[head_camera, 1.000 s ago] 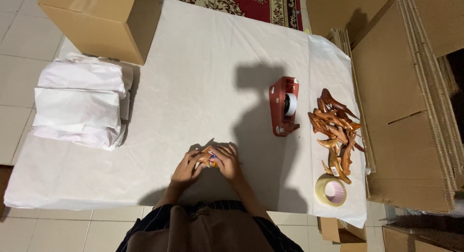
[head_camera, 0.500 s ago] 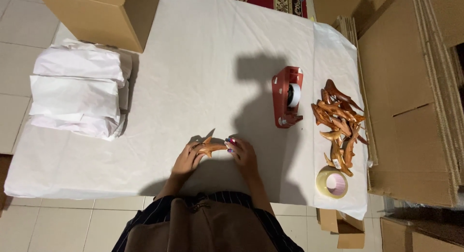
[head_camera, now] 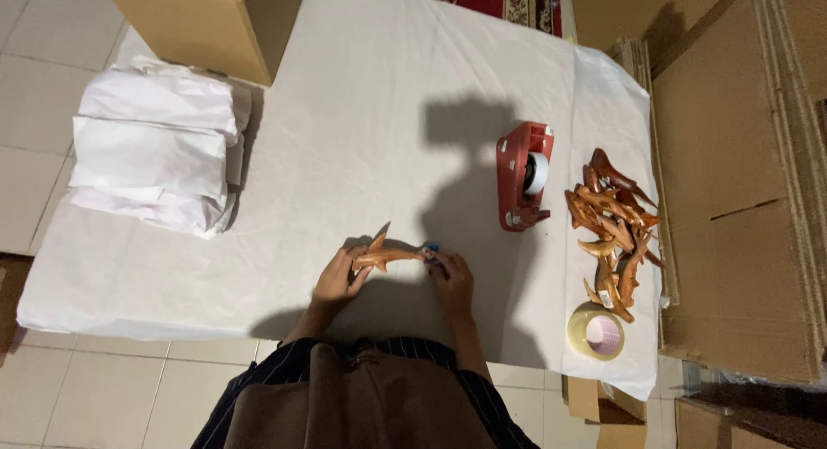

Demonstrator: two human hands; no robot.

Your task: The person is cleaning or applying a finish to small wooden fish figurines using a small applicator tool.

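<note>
Lying flat across the near part of a white paper-covered table (head_camera: 362, 139), a small carved wooden shark (head_camera: 389, 256) is held at both ends. Its body is slender and tapered, glossy orange-brown, with a pointed fin standing up from the back. The left hand (head_camera: 340, 278) is curled around the tail end, fingers closed on the wood; the right hand (head_camera: 450, 275) is pinched shut on the nose end, where a small blue spot is seen at the fingertips, though what it is cannot be told.

Well to the right, a loose heap of similar wooden figures (head_camera: 613, 227) is piled, all sharp fins and curved tails with the same polished finish. Just beside the heap stands a red plastic tape dispenser (head_camera: 522, 175) carrying a white roll. Nearer the table's front edge a ring of clear packing tape (head_camera: 595, 332) rests flat. At the far left, a soft stack of crumpled white paper sheets (head_camera: 151, 147) is laid, and behind it a plain brown cardboard box (head_camera: 211, 18) is set. Flattened corrugated cardboard (head_camera: 741, 182) is stacked along the right side.
</note>
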